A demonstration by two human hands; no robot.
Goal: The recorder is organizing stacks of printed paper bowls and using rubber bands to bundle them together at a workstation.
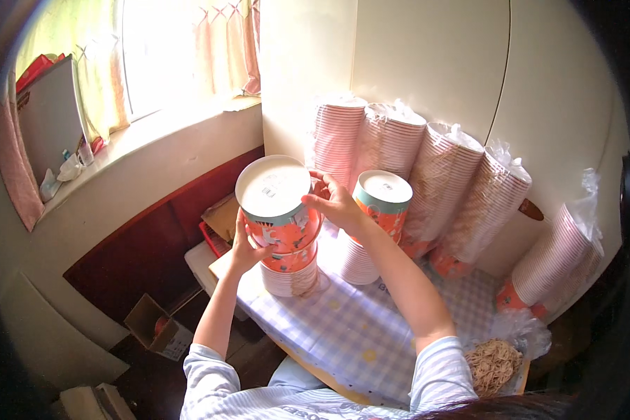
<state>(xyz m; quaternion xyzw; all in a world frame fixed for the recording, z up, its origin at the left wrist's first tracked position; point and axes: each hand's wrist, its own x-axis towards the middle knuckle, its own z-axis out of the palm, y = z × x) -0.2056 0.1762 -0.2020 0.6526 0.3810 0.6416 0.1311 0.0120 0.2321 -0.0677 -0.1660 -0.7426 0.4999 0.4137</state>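
An upside-down paper tub [285,234], orange and teal with a white base, tops a nested stack in front of me. My left hand [246,245] is wrapped round its near left side, the thumb across the orange print. On the upper right side, my right hand [332,203] curls its fingers round the tub's edge. White rims of the stack [285,282] show below, with thin beige cord [305,281] hanging at the side. Just right stands a second stack of inverted tubs [385,203], its top one also orange and teal, partly behind my right forearm.
Tall bagged stacks of paper tubs [441,164] lean along the wall behind. Another bagged stack [549,252] stands at the right. A heap of beige cord [495,365] lies on the checked tablecloth [315,329]. An opened cardboard box [157,329] sits low at the left.
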